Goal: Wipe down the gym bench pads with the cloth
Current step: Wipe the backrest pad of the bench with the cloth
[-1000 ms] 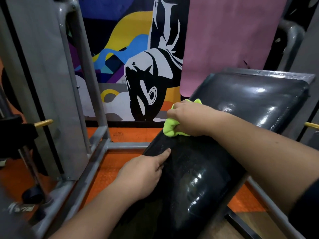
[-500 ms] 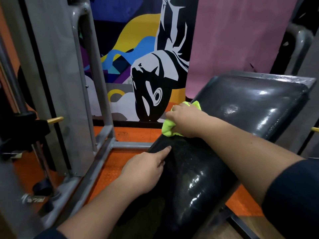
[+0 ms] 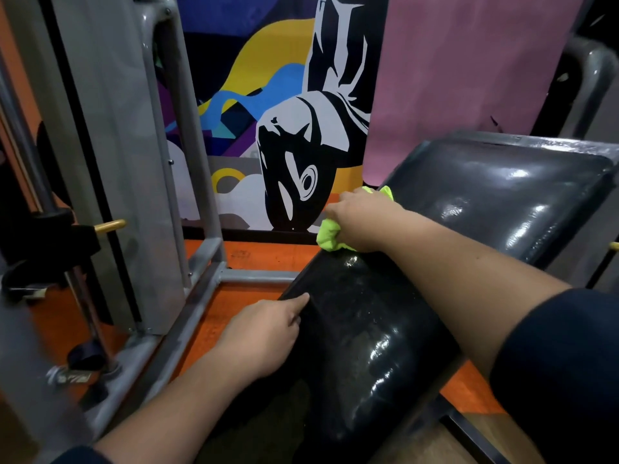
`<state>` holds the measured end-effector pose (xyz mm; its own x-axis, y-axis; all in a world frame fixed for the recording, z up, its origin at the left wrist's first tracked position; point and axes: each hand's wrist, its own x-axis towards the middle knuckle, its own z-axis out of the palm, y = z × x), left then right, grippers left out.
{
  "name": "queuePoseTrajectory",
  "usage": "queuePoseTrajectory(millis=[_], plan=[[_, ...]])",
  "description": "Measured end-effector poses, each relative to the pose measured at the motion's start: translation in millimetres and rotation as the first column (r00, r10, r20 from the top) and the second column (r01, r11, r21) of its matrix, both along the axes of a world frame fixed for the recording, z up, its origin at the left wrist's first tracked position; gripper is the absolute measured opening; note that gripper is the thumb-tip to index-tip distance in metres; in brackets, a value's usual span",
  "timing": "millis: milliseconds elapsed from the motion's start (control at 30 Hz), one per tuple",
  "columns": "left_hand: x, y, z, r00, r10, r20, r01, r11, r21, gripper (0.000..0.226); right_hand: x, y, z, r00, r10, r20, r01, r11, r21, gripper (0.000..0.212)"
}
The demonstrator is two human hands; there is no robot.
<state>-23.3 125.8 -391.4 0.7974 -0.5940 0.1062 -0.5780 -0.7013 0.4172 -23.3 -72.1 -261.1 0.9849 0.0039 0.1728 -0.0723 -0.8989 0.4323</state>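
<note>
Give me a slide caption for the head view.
Right hand wipes the black bench pad with a green cloth; left hand steadies it.

The scene is dim, lit from above; white glare patches sit on the glossy black bench pads (image 3: 502,195), brightest on the upper pad beyond the right grip (image 3: 360,222) and in streaks on the lower pad just right of the left grip (image 3: 264,333); fine speckles catch light between the two grips; the pad's near end, below the left grip, falls into deep shadow; the frame (image 3: 40,202) far left of the grips is smeared by motion blur; straight posts bow outward toward the picture's edges, wide-angle distortion; the mural (image 3: 284,128) beyond the grips stays fairly sharp; the sleeve (image 3: 562,370) at lower right is soft and dark.
</note>
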Motion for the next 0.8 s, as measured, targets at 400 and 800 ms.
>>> queuePoseTrajectory(millis=[400, 800], plan=[[-5, 2, 1, 1.000, 0.008, -0.020, -0.008, 1.000, -0.012, 0.050, 21, 15, -9, 0.998, -0.021, -0.056, 0.020, 1.000, -0.015, 0.044], [-12, 3, 2, 0.999, -0.007, 0.038, 0.005, 0.999, 0.036, 0.055, 26, 28, -19, 0.985, 0.003, -0.174, 0.002, 1.000, 0.028, 0.044]])
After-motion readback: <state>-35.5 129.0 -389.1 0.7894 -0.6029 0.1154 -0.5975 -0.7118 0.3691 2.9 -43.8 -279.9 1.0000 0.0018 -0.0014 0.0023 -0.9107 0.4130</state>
